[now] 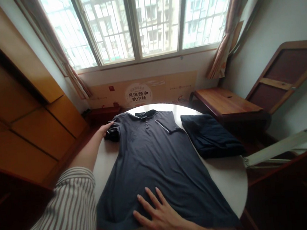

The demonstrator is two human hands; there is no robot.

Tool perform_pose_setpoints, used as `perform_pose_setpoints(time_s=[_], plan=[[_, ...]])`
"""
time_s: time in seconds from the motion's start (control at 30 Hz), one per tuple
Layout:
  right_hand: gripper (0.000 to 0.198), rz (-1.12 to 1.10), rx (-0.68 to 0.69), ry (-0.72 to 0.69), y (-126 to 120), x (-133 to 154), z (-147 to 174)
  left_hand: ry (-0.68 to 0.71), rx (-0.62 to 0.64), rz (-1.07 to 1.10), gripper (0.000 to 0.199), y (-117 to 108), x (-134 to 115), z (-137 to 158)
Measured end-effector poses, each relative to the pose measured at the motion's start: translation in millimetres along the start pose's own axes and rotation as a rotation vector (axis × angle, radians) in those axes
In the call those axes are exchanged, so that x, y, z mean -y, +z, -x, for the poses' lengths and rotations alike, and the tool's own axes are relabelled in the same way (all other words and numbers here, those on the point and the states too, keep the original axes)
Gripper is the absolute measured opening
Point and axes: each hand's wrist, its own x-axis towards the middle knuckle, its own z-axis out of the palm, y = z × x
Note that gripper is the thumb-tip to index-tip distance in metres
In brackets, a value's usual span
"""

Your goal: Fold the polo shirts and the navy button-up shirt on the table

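Note:
A dark grey polo shirt [158, 158] lies spread out front side up, its collar at the far end and its hem towards me. The sleeve on the right is folded in over the chest, showing a white-edged cuff. My left hand [107, 128] reaches to the far left and pinches the other sleeve near the shoulder. Flat on the lower front of the shirt rests my right hand [160, 216], fingers spread, holding nothing.
Under the shirt is a round white table [225, 173]. A folded dark navy garment [212, 136] lies at its right side. Beyond stand a wooden side table [227, 100] and a window [154, 19]; wooden cabinets [34, 131] line the left.

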Motion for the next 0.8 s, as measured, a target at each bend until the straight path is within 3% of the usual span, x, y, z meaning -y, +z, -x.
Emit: perform_pose_setpoints(time_s=[0.2, 0.3, 0.43, 0.6, 0.7, 0.8], plan=[[0.063, 0.124, -0.108, -0.007, 20, -1, 0, 0.132, -0.116, -0.045, 0.032, 7, -6, -10], [0.043, 0.274, -0.211, -0.102, 37, -3, -1, 0.210, -0.214, -0.129, 0.033, 5, -17, -11], [0.035, 0.377, -0.307, -0.206, 47, -4, -3, 0.313, -0.268, -0.268, 0.032, 1, -41, -5], [0.031, 0.368, -0.342, -0.196, 44, -4, -4, 0.392, -0.190, -0.423, 0.032, -5, -89, -2], [0.031, 0.346, -0.321, -0.184, 42, -4, -2, 0.332, -0.065, -0.488, 0.029, -2, -108, -4], [0.033, 0.314, -0.290, -0.177, 39, -2, -1, 0.238, 0.044, -0.518, 0.030, 1, -109, -7]])
